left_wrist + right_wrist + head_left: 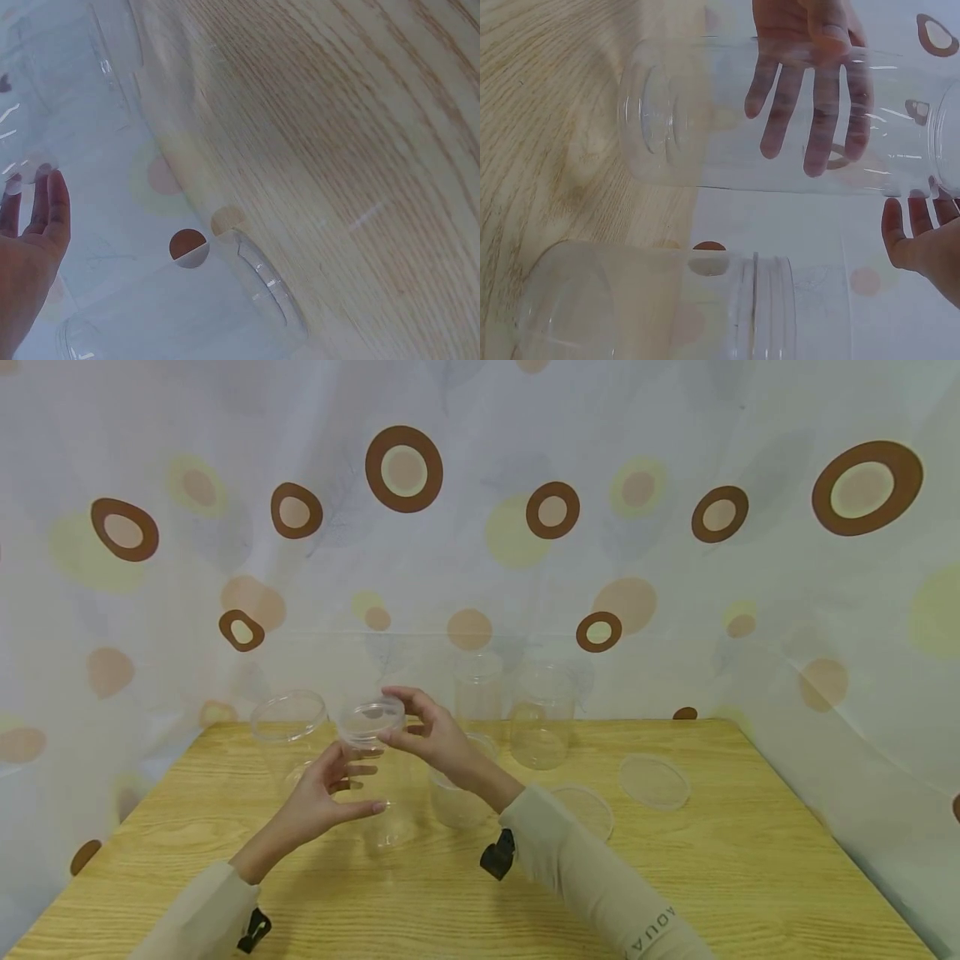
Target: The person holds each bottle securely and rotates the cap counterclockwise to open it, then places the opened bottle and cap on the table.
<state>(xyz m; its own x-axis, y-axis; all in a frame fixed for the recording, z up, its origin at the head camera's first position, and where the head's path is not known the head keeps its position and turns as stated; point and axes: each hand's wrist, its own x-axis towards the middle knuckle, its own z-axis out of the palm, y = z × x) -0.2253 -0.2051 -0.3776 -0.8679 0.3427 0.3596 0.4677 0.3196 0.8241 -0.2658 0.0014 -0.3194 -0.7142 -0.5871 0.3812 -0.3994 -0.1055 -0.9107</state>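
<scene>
A tall clear plastic jar (386,793) is upright between the two hands, its base low at the wooden tabletop. My left hand (318,797) grips its side, thumb in front and fingers spread behind; in the right wrist view those fingers show through the jar wall (727,161). At the jar's mouth is a clear round lid (367,720). The right hand (446,743) holds this lid by its edge between thumb and fingers. Right wrist view: the right hand's fingertips (892,217) are at the neck end of the jar.
A wide-mouthed clear jar (288,718) stands left of the held one. A shorter clear container (459,810) is beneath the right forearm, two more jars (542,731) behind. Flat clear discs (654,782) lie at the right. A patterned curtain (480,568) hangs behind the table (675,877).
</scene>
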